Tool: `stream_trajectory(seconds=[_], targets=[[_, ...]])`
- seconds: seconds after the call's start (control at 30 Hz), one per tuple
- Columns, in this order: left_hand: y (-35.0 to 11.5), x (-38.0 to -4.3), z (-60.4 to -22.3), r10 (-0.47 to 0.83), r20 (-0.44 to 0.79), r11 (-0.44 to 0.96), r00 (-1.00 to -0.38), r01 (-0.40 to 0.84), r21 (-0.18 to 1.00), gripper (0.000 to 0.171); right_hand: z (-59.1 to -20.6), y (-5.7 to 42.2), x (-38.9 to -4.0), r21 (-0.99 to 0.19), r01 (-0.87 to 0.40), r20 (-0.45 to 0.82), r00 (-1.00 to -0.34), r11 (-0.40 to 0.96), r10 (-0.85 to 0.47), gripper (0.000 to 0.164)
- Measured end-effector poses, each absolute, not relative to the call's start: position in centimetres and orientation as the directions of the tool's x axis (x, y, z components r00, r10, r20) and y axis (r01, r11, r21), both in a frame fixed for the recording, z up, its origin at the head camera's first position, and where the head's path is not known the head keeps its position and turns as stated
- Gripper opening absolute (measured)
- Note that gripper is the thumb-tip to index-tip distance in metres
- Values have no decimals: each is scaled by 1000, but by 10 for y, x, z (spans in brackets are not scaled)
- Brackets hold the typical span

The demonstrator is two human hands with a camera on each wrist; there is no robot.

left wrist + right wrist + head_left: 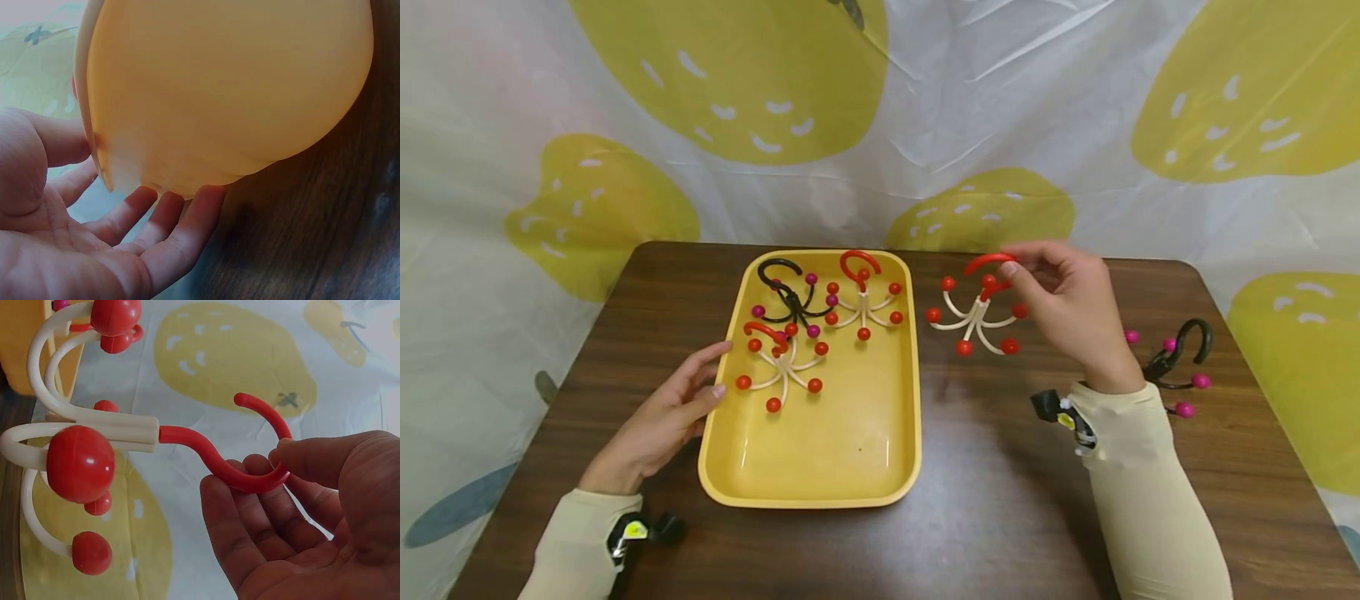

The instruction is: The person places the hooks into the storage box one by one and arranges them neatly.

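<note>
My right hand (1063,304) pinches the curved red hook of a white multi-arm hook hanger (131,428) between thumb and fingers. The hanger's white arms fan out, tipped with red balls, right of the yellow tray (857,442). At the tray's left side, my left hand (666,417) holds the edge, its thumb at the rim and fingertips against the outer wall (237,87). Inside the tray lie two more white hangers with red hooks, one at the back right (863,300) and one near the left wall (784,367). A black hanger with magenta balls (793,304) sits at the back left.
Another black hanger with magenta balls (1161,362) lies on the brown table (1000,517) at the right, partly behind my right wrist. A white cloth with yellow fruit shapes (925,100) hangs behind the table.
</note>
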State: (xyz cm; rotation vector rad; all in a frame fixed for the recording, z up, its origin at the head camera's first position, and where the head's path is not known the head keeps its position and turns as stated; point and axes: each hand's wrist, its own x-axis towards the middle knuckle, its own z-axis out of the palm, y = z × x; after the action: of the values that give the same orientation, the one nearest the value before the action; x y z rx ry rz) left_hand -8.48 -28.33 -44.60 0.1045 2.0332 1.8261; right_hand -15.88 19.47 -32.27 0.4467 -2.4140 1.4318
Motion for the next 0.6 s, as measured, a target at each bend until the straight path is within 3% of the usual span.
stream_trajectory(seconds=[0.6], targets=[[-284,-86,-449,320,-231,132,-919,-198,971,64,-318,151,-152,-766,-493,434,-870,412,-232,19]])
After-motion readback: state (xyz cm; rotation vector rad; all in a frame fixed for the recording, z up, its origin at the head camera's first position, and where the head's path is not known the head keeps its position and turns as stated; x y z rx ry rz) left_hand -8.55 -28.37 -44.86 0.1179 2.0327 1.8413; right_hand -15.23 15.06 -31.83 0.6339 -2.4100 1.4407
